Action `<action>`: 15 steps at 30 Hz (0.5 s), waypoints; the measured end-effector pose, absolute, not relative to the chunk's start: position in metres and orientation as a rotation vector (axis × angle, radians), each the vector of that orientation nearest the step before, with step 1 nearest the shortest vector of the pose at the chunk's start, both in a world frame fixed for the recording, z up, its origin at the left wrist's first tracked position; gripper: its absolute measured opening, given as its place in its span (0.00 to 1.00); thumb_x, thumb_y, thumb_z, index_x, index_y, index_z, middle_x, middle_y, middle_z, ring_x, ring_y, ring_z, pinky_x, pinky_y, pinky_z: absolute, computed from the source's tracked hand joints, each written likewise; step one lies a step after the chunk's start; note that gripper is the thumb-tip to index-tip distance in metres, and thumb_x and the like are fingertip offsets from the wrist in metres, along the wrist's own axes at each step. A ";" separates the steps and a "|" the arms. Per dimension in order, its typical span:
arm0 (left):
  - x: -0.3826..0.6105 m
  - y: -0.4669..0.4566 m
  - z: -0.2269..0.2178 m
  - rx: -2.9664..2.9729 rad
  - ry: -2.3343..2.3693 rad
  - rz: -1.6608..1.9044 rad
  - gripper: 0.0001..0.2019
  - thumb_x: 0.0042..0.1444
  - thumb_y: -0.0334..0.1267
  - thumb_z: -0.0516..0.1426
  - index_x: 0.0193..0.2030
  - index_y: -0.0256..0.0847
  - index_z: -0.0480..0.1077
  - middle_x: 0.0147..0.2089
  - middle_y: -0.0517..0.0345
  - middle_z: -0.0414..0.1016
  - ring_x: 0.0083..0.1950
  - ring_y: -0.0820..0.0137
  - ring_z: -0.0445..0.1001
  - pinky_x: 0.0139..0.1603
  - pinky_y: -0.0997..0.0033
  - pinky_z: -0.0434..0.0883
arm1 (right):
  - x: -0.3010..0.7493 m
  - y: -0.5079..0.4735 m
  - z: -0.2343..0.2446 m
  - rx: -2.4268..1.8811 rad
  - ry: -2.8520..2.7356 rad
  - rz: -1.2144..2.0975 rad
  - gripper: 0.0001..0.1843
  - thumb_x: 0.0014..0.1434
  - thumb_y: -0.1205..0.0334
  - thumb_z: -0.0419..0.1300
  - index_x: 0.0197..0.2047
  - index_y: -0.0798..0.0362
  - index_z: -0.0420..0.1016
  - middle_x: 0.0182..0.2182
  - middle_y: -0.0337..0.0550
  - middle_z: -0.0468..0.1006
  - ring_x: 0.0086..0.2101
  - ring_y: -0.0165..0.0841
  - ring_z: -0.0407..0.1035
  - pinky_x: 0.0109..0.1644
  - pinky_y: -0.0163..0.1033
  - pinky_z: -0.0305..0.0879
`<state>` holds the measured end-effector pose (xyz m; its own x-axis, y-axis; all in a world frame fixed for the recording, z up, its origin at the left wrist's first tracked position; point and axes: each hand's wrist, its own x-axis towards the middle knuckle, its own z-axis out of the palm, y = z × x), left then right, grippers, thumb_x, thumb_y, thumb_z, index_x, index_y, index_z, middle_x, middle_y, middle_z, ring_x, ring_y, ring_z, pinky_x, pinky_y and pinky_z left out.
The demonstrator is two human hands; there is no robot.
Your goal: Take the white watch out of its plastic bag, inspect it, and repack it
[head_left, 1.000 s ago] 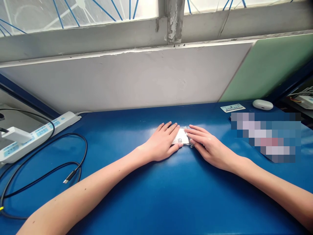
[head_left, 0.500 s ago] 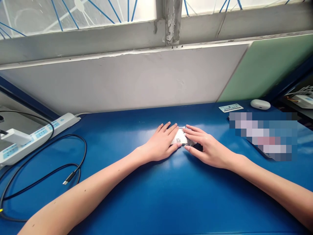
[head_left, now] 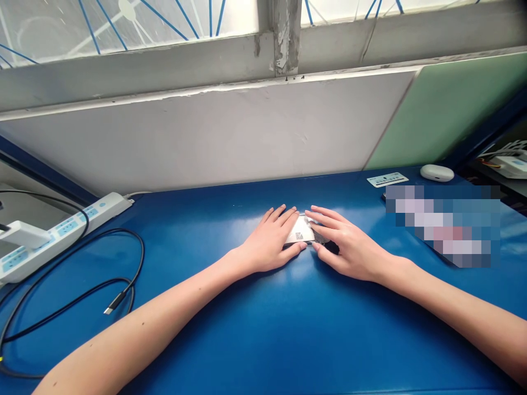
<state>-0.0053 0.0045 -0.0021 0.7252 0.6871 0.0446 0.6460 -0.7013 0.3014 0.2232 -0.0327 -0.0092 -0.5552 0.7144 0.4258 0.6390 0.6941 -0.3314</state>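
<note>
A small flat white packet [head_left: 302,234] with a printed code lies on the blue table [head_left: 263,318], near its middle. My left hand [head_left: 269,241] rests flat on the packet's left part, fingers stretched out and thumb along its near edge. My right hand [head_left: 343,246] lies over the packet's right end, its fingers spread and slightly arched, fingertips touching the packet. Most of the packet is hidden under the two hands.
A white power strip [head_left: 53,230] with a plugged-in adapter and a looping black USB cable [head_left: 82,291] lie at the left. At the back right are a white label [head_left: 387,179], a white earbud case [head_left: 437,173] and a blurred-out patch. A grey-white wall panel backs the table.
My right hand has shifted a little left and lifted its palm, arching over the packet's right end. My left hand has stayed flat in place.
</note>
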 end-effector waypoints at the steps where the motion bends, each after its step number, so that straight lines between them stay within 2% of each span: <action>1: -0.006 0.005 -0.003 2.662 1.049 0.230 0.36 0.68 0.56 0.49 0.74 0.34 0.50 0.76 0.40 0.51 0.77 0.49 0.46 0.74 0.45 0.48 | 0.226 -0.032 -0.009 -1.062 -2.354 0.184 0.17 0.64 0.63 0.58 0.54 0.56 0.77 0.61 0.60 0.73 0.66 0.53 0.59 0.65 0.61 0.65; 8: -0.007 0.006 -0.006 2.611 1.078 0.263 0.38 0.67 0.56 0.50 0.74 0.30 0.48 0.76 0.34 0.48 0.78 0.51 0.45 0.75 0.47 0.47 | 0.233 -0.029 -0.011 -1.137 -2.275 0.166 0.17 0.68 0.60 0.55 0.56 0.56 0.76 0.60 0.57 0.75 0.66 0.49 0.60 0.66 0.59 0.64; 12: -0.007 0.005 -0.006 2.580 1.117 0.308 0.38 0.64 0.56 0.55 0.69 0.26 0.55 0.76 0.28 0.46 0.78 0.48 0.41 0.75 0.48 0.50 | 0.234 -0.028 -0.012 -1.125 -2.272 0.183 0.17 0.69 0.61 0.54 0.57 0.53 0.75 0.58 0.54 0.77 0.64 0.49 0.62 0.65 0.60 0.65; 15: -0.007 0.005 -0.005 2.574 1.112 0.330 0.35 0.63 0.56 0.56 0.66 0.28 0.58 0.75 0.27 0.48 0.78 0.48 0.42 0.74 0.47 0.52 | 0.237 -0.025 -0.014 -1.136 -2.242 0.178 0.18 0.69 0.63 0.52 0.58 0.51 0.75 0.57 0.53 0.78 0.63 0.49 0.63 0.64 0.61 0.65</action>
<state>-0.0071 0.0053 -0.0050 0.6709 0.7367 0.0847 0.6636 -0.6474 0.3749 0.2375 -0.0250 -0.0141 -0.4444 0.7687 0.4600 0.6862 0.6222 -0.3768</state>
